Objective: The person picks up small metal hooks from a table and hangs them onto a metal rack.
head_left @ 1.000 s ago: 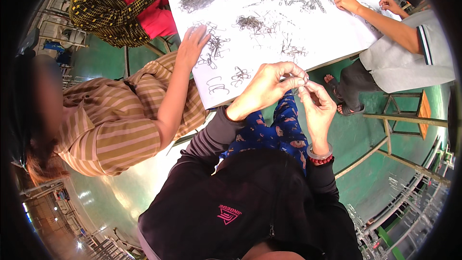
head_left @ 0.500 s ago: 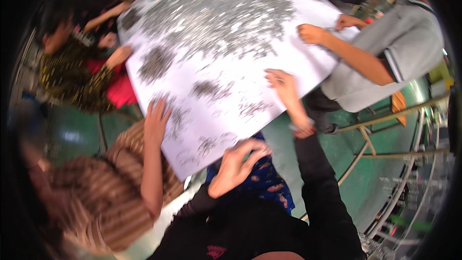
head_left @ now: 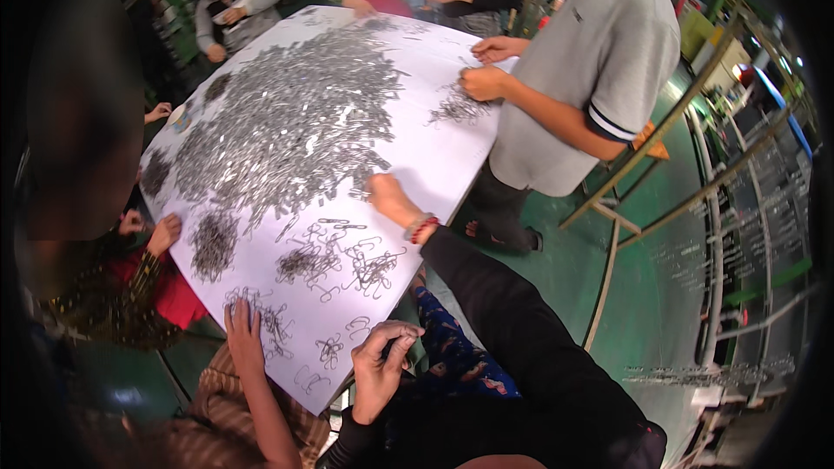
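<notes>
My left hand point(head_left: 380, 371) is raised in front of me beside the near edge of the white tabletop point(head_left: 426, 175). Its thumb and fingers are pinched together; whatever lies between them is too small to make out. Farther forward, my right hand point(head_left: 395, 200), with a red band at the wrist, reaches over the table to the near right edge of a big heap of small grey metal pieces point(head_left: 295, 113). Its fingers are curled together, and their tips are partly hidden. Between my hands lie loose clusters of dark, thin curved hooks point(head_left: 373, 267) and a denser dark clump point(head_left: 300, 265).
A person in a grey shirt point(head_left: 591, 61) stands at the right edge, hands over another hook cluster point(head_left: 460, 107). At left, another person's hand point(head_left: 245, 330) rests on hooks. More people line the far and left sides. Metal frames point(head_left: 643, 182) stand at right.
My view has shifted, and the table appears turned. My right hand has gone from spread fingers over bare tabletop to curled fingers at the heap. My left hand's fingers have closed into a pinch.
</notes>
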